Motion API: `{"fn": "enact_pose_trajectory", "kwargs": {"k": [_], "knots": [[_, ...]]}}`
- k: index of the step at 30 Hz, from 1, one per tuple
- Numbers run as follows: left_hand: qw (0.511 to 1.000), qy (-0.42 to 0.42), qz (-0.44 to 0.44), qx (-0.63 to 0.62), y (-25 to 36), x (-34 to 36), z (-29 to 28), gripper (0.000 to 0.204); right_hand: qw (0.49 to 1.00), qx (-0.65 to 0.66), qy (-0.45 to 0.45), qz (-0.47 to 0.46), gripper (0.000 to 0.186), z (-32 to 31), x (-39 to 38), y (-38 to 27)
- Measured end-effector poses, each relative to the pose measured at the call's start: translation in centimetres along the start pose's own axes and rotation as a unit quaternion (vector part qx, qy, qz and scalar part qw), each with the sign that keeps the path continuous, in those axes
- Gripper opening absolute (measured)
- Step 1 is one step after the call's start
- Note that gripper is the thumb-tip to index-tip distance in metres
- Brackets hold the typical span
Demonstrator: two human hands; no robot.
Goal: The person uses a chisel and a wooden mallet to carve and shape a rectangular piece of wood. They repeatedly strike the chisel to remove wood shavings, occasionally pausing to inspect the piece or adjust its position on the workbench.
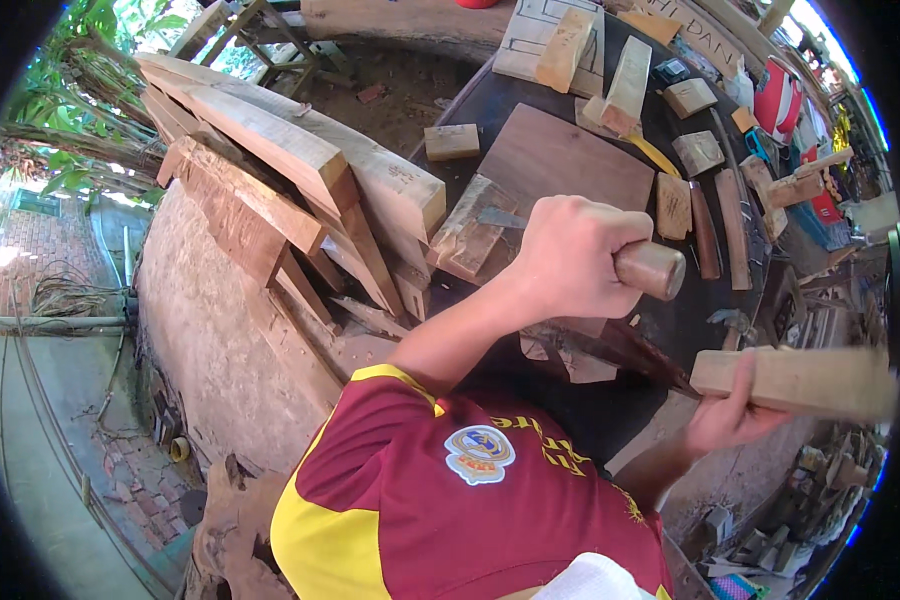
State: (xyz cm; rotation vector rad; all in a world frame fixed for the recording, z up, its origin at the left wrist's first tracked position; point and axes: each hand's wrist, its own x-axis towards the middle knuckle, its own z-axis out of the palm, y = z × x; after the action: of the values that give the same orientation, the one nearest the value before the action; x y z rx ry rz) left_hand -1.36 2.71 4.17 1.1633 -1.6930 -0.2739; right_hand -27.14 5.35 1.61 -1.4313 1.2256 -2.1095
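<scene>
1. A wood-handled tool (652,270) is clenched in the left hand (575,255), above the dark table (478,100).
2. Its long axis is slanted: the round butt is pointed right and slightly toward the body, the flat grey blade leftward; its middle is hidden by the fist.
3. The blade is seen over a pale workpiece (460,243); whether contact is made cannot be told.
4. A wooden billet (805,384) is grasped near its left end by the right hand (725,420), its long axis nearly crosswise, its blurred end pointed right.
</scene>
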Motion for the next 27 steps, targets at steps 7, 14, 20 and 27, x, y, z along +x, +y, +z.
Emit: {"fn": "enact_pose_trajectory", "kwargs": {"k": [7, 14, 20, 27], "knots": [[0.997, 0.025, -0.015, 0.068, -0.8, 0.7, 1.5, 0.019, 0.900, -0.335, -0.237, -0.144, 0.076, -1.0, -7.0, 5.7], [0.994, -0.032, -0.027, 0.098, -0.9, 0.3, 1.7, 0.019, 0.982, -0.175, -0.067, -0.035, 0.077, -2.7, -3.7, 3.7], [0.994, -0.024, -0.025, 0.102, -0.5, 0.4, 1.7, 0.019, 0.995, -0.099, 0.026, 0.000, 0.073, -0.4, -4.6, 1.8], [0.991, -0.061, -0.036, 0.111, -0.2, 0.1, 1.9, 0.019, 0.992, -0.105, -0.061, 0.039, 0.071, -0.9, -7.0, 2.4]]}}
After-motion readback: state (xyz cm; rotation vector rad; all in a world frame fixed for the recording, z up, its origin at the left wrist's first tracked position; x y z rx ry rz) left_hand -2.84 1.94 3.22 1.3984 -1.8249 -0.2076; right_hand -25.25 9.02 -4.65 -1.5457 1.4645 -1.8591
